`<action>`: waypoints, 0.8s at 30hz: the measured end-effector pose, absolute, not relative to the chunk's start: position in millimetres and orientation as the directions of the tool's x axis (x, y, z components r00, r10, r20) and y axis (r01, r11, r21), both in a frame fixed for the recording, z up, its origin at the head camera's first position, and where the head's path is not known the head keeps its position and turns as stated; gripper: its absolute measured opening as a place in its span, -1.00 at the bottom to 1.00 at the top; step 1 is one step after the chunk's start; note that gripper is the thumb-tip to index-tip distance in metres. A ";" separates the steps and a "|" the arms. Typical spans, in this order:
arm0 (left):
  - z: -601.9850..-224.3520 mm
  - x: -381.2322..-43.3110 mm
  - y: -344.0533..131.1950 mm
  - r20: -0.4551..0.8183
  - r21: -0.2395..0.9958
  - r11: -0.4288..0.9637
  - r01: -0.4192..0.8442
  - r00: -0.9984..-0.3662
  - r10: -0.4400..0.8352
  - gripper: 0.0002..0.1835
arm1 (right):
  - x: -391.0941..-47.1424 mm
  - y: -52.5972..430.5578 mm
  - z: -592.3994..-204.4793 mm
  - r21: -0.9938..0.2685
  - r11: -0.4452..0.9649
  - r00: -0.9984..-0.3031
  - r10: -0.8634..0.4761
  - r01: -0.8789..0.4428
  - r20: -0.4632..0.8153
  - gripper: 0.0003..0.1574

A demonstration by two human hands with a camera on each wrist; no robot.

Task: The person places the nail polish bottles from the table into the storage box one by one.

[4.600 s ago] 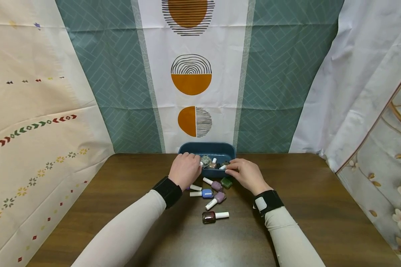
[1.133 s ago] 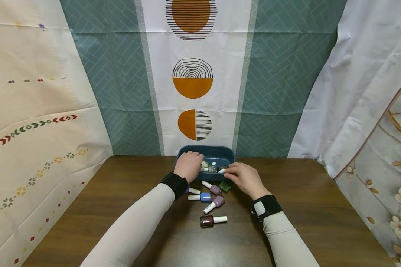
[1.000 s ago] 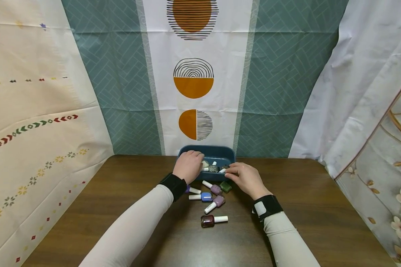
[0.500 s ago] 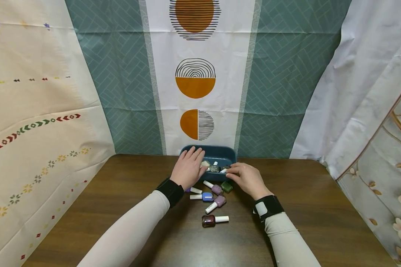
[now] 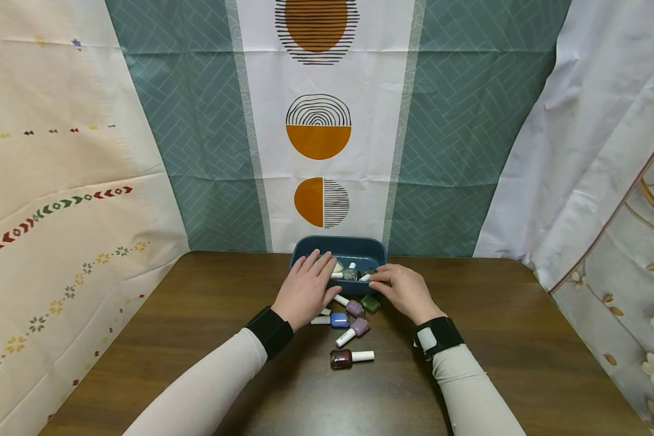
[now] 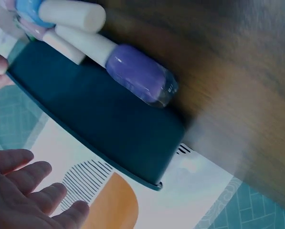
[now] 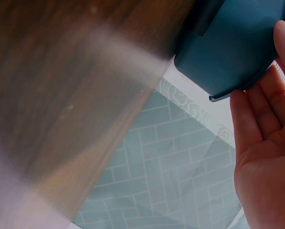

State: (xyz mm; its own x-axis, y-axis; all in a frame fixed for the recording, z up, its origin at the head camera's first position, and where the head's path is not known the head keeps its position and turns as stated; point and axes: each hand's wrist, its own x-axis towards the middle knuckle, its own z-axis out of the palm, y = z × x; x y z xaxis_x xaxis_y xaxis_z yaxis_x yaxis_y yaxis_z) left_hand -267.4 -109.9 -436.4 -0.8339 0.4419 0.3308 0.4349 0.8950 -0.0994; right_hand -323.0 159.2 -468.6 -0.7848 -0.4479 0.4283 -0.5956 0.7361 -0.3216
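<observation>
My left hand point(image 5: 305, 290) is open, fingers straight, over the front left of a dark blue plastic bin point(image 5: 351, 242); in the left wrist view its fingers are spread beside the rim, holding nothing. At the front right, my right hand point(image 5: 409, 293) pinches the bin's rim, thumb on the outer wall point(image 7: 228, 52) and fingers over the edge. Inside the bin lie several nail polish bottles, among them a glittery one point(image 5: 350, 274) with a white cap. A purple nail polish point(image 6: 137, 74) lies against the bin's outer front wall, mostly hidden by my left hand in the head view.
On the brown table point(image 5: 414, 387) before the bin lie a blue nail polish point(image 5: 340, 320), two mauve ones point(image 5: 354, 307), a green one point(image 5: 370, 304) and, nearest me, a dark red one point(image 5: 340, 359). A patterned curtain point(image 5: 441, 121) hangs right behind the bin.
My left hand was reaching into the bin with bent fingers; it has drawn back toward me and its fingers have straightened. The right hand stays at the rim. The glittery bottle sits lower in the bin.
</observation>
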 end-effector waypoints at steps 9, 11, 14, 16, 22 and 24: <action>-436.7 -244.5 -107.0 0.359 -0.087 0.865 0.493 -0.795 0.489 -0.24 | -322.8 159.9 -468.2 -0.314 0.732 -0.775 -0.452 -0.605 0.441 -0.74; -437.0 -241.6 -106.5 0.364 -0.073 0.857 0.510 -0.786 0.499 -0.23 | -322.8 160.2 -468.1 -0.314 0.732 -0.775 -0.451 -0.605 0.443 -0.74; -438.4 -238.2 -106.2 0.365 -0.056 0.850 0.524 -0.781 0.506 -0.22 | -322.6 160.3 -467.9 -0.318 0.728 -0.774 -0.452 -0.607 0.444 -0.74; -439.6 -235.8 -106.4 0.365 -0.058 0.848 0.527 -0.779 0.510 -0.21 | -322.4 160.3 -467.8 -0.320 0.725 -0.772 -0.453 -0.610 0.445 -0.75; -445.0 -227.4 -106.9 0.379 -0.101 0.839 0.535 -0.759 0.529 -0.23 | -322.0 159.8 -467.9 -0.324 0.720 -0.770 -0.452 -0.613 0.451 -0.74; -446.3 -223.4 -107.2 0.374 -0.116 0.836 0.536 -0.756 0.537 -0.24 | -322.1 159.8 -468.3 -0.323 0.721 -0.770 -0.452 -0.612 0.451 -0.74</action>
